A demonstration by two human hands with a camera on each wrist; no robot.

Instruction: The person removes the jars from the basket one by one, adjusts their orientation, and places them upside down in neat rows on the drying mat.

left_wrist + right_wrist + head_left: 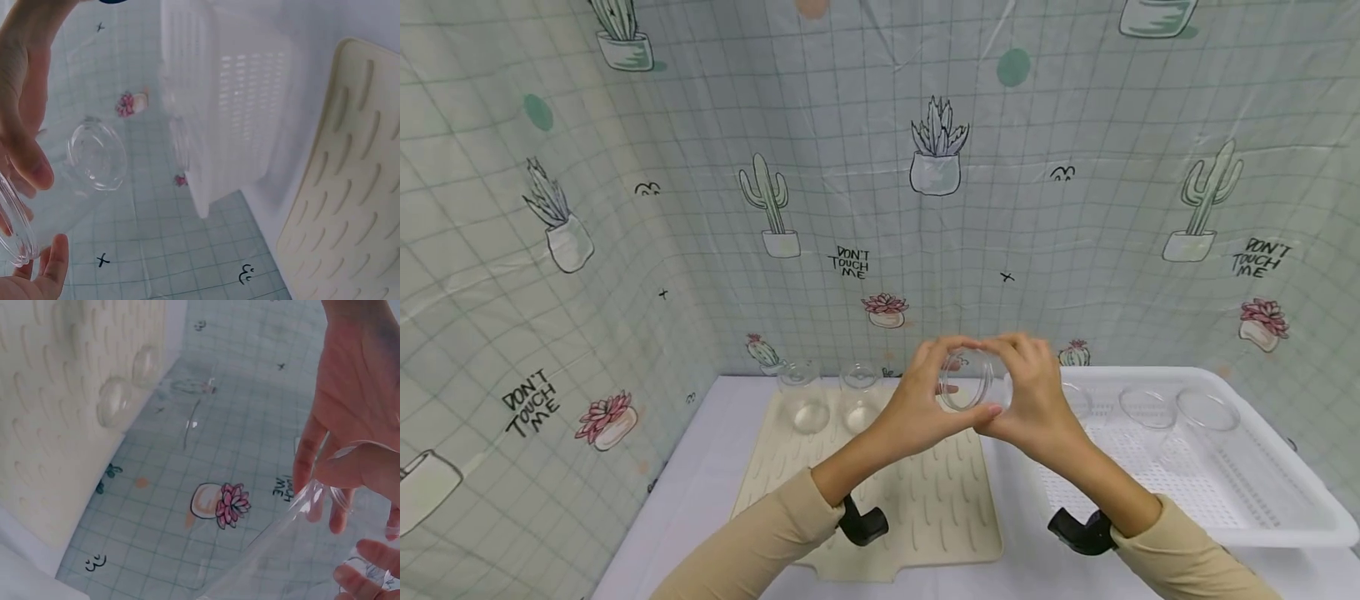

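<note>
Both hands hold one clear cup [966, 379] in front of the patterned cloth, above the back of the table. My left hand [921, 400] curls round it from the left, and my right hand [1033, 404] grips it from the right. Tipped on its side, the clear cup [97, 153] shows a round end turned away from the hands in the left wrist view. Two more clear cups stand side by side on the beige ridged mat [917, 508]: a left cup [805, 404] and a right cup [859, 400].
A white perforated basket [1285, 525] stands on the right of the table, with several clear cups inside, one being a cup [1206, 412] near its back. Behind the table hangs a cloth [865, 192] printed with cacti. A white tabletop [677, 517] shows left of the mat.
</note>
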